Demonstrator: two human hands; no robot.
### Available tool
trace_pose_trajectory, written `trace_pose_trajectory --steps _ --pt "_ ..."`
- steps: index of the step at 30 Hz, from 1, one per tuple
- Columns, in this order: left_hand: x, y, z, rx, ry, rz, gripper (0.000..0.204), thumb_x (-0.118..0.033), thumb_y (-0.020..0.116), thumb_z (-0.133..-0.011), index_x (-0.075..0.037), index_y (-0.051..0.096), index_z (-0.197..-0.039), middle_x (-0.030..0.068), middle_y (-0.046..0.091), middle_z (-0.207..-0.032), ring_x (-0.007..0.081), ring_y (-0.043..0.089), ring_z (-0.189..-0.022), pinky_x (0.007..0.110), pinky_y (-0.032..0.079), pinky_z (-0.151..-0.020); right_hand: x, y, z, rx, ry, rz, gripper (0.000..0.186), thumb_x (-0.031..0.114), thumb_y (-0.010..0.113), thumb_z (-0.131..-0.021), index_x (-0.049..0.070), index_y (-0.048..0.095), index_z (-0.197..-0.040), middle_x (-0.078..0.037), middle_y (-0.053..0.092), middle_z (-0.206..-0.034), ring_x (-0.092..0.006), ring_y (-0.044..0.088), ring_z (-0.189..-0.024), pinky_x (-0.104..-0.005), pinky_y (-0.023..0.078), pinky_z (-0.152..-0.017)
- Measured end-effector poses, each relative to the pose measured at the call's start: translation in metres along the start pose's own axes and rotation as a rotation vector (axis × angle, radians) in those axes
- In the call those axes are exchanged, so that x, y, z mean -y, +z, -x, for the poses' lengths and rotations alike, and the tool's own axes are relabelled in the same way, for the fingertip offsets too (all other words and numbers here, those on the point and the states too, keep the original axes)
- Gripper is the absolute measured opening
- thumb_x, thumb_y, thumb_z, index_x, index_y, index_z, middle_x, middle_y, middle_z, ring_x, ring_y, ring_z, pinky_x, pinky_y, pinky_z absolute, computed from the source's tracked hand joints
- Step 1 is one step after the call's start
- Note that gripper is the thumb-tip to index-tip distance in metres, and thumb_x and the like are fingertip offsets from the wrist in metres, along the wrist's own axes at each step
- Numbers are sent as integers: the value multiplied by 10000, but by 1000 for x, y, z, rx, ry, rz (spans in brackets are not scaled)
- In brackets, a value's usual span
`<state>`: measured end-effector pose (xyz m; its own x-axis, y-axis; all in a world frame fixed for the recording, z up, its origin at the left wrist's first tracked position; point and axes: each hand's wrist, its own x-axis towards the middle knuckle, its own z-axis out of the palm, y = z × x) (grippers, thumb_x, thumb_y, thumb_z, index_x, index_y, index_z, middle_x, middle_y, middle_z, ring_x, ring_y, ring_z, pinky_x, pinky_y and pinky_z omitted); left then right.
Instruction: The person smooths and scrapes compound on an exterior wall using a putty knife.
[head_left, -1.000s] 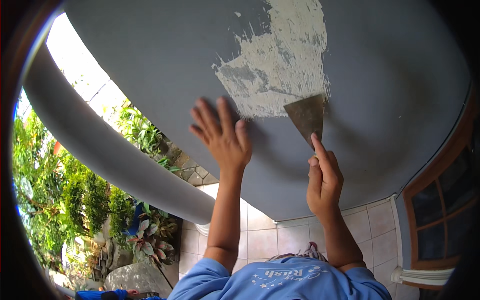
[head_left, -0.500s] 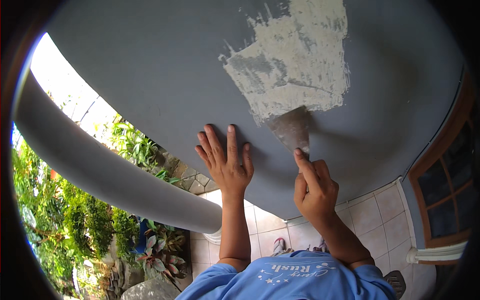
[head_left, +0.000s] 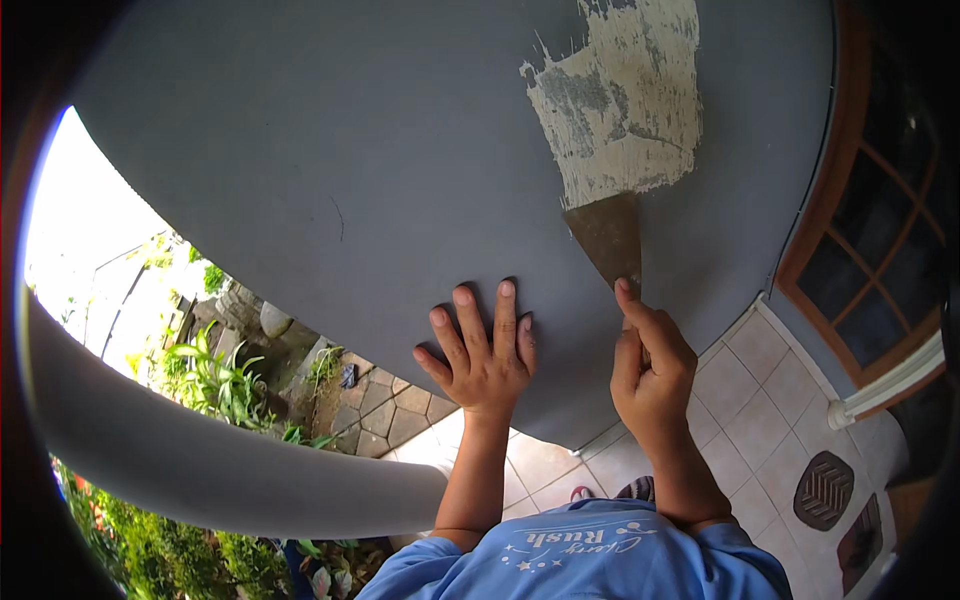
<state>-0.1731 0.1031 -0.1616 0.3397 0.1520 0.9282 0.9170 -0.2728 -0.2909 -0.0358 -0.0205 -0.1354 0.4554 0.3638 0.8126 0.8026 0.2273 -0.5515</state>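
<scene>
Scraper [head_left: 607,240] lower — hands [head_left: 655,375] dropped too.

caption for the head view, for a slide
Right hand holds a putty knife at a cream patch; left hand flat on grey wall.

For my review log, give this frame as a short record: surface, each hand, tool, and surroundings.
surface: grey painted wall with a scraped pale patch
left hand: left hand pressed flat on the wall, fingers spread
right hand: right hand gripping a scraper, index finger along it
tool: blade flat on the wall, its edge at the patch's lower border
surroundings: tiled floor, wooden-framed window, garden plants
</scene>
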Motion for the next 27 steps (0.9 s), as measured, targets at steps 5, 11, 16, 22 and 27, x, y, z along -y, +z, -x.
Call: trace_pose_trajectory --steps 5,11,16,22,27 --pt "0 -1 -3 0 10 20 481 -501 335 -996 -360 476 -1434 93 362 -1553 328 234 -1472 568 -6 -1186 3 13 -26 -116 -50 -29 507 -80 577 -825 114 629 -1290 -49 504 -645 -156 498 -517 -289 428 -471" --pt "4 -1 2 -14 31 11 482 -509 343 -992 -364 481 -1430 89 375 -1546 329 238 -1470 566 -1 -1187 8 -13 -14 17 -51 110 541 -76 592 -801 143 628 -1294 -44 515 -660 -171 508 -502 -312 455 -467" --pt "-4 1 1 -21 15 22 476 -510 347 -990 -364 499 -1416 89 382 -1541 331 246 -1467 563 2 -1188 -5 3 -34 -80 -135 147 546 -57 611 -785 160 633 -1286 -31 479 -638 -165 489 -465 -314 424 -406" --pt "3 2 3 -33 70 10 502 -491 358 -992 -276 520 -1416 187 370 -1529 392 246 -1457 561 5 -1184 -2 -26 -14 83 -48 254 552 -26 643 -772 177 632 -1286 -23 477 -636 -167 493 -454 -317 429 -408" --pt "0 0 -3 -45 67 11 499 -484 367 -990 -271 525 -1413 186 375 -1526 394 253 -1454 562 5 -1184 -9 -13 -16 -17 -57 281 533 -30 644 -771 179 650 -1261 -22 483 -637 -157 502 -469 -310 431 -415"
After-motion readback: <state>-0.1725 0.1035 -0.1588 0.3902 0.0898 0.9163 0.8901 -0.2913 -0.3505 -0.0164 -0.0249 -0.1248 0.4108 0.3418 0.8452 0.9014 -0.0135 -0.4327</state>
